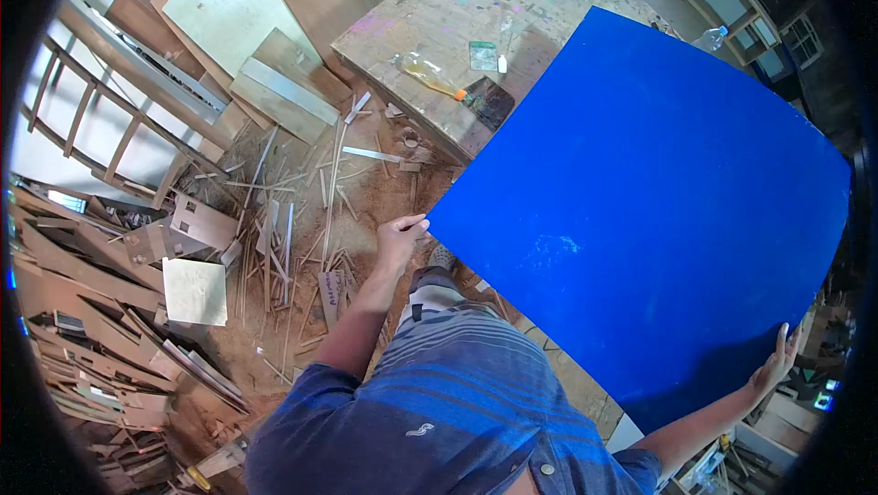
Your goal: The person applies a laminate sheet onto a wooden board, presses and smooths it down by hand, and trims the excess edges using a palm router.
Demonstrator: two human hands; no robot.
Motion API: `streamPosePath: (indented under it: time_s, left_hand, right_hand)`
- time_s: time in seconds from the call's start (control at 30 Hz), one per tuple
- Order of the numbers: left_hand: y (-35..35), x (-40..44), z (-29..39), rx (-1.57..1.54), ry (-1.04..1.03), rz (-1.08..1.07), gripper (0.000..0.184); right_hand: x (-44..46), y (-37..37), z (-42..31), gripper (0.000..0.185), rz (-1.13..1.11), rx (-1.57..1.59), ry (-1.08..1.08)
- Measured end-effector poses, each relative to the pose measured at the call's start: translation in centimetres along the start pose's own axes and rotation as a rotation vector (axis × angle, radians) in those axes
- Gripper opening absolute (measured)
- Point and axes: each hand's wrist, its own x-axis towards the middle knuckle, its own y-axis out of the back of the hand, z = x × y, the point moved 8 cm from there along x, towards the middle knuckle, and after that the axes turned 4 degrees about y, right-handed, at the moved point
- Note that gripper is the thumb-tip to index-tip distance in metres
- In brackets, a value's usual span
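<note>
A large flat blue board fills the right half of the head view, with a whitish scuff on its surface. At its left corner, my left hand pinches the edge between thumb and fingers. My right hand grips the edge at the lower right, fingers at the rim; part of its hold is hidden behind the board. The far part of the board lies over the workbench, while the near part extends past it in front of my body.
On the bench are a bottle with an orange cap, a green card-like item, a small white bottle and a clear plastic bottle. Wood offcuts litter the floor. Panels lean at the left.
</note>
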Motion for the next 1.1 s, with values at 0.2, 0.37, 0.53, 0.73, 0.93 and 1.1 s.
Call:
streamPosePath:
  time_s: [0.2,0.37,0.53,0.73,0.93,1.1]
  left_hand:
    - [0.3,0.6,-0.4,-0.031,0.032,-0.014,0.029]
    - [0.1,1.5,-0.4,-0.020,0.040,-0.021,0.029]
    - [0.1,1.6,-0.4,-0.034,0.025,-0.006,0.023]
    - [0.0,1.7,-0.3,-0.051,0.010,-0.010,0.023]
    - [0.3,2.1,-0.2,0.034,0.002,-0.020,0.021]
    - [0.1,1.6,0.6,0.094,0.041,0.004,0.022]
  right_hand:
    - [-1.6,-1.2,-0.8,0.069,0.002,-0.017,-0.003]
    - [-1.4,-0.1,2.0,0.060,-0.076,0.099,0.008]
    - [-2.4,-2.5,0.5,0.062,-0.064,0.133,-0.060]
    - [-0.8,-2.1,3.0,0.064,-0.082,0.086,-0.037]
    - [-0.4,-1.7,3.9,0.061,-0.064,0.086,-0.097]
    - [0.5,-1.4,4.8,0.060,-0.070,0.083,-0.081]
